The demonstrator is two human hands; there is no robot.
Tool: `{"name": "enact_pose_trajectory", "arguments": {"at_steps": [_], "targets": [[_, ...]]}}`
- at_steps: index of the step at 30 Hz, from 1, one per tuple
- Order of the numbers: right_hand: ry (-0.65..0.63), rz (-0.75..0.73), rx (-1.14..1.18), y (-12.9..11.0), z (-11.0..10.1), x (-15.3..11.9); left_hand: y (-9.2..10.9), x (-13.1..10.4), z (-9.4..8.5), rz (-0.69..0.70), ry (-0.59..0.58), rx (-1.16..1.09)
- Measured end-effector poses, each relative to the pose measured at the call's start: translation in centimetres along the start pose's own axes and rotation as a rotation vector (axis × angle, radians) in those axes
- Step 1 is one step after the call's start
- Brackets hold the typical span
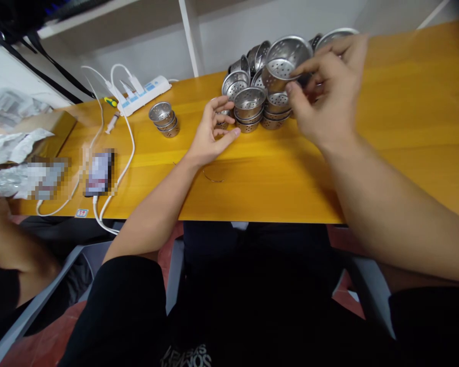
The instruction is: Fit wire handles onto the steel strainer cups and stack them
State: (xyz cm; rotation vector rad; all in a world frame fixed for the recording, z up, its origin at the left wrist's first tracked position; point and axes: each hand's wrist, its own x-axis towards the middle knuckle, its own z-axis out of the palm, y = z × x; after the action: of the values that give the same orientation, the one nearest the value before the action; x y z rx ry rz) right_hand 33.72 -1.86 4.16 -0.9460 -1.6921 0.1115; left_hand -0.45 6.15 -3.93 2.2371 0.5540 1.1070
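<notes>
The right hand (331, 99) pinches a cup (281, 69) near the stack (248, 115); the left hand (210, 130), open beside it, might bump it over.

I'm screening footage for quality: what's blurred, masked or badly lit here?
In the head view, the right hand looks slightly motion-blurred, as does the raised cup; the phone is pixelated; the black shirt loses detail in darkness; the table shows soft sheen.

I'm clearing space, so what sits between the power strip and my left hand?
A stack of perforated metal cups stands there, as the head view shows.
</notes>
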Motion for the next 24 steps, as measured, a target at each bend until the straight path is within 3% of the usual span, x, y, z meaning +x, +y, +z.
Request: {"name": "enact_pose_trajectory", "arguments": {"at_steps": [2, 9, 18, 24], "targets": [[0.090, -0.034, -0.171, 0.7, -0.6, 0.3, 0.0, -0.1, -0.1, -0.007, 0.026, -0.011], [-0.077, 0.034, -0.374, 1.9, -0.9, 0.0, 3.4, 0.0, -0.3, -0.155, 0.074, 0.000], [-0.121, 0.071, -0.401, 3.0, -0.6, -0.2, 2.7, -0.2, -0.7, -0.135, 0.070, 0.016], [-0.081, 0.028, -0.389, 2.6, -0.8, -0.3, 3.3, -0.2, -0.7, -0.153, 0.084, 0.035]]}}
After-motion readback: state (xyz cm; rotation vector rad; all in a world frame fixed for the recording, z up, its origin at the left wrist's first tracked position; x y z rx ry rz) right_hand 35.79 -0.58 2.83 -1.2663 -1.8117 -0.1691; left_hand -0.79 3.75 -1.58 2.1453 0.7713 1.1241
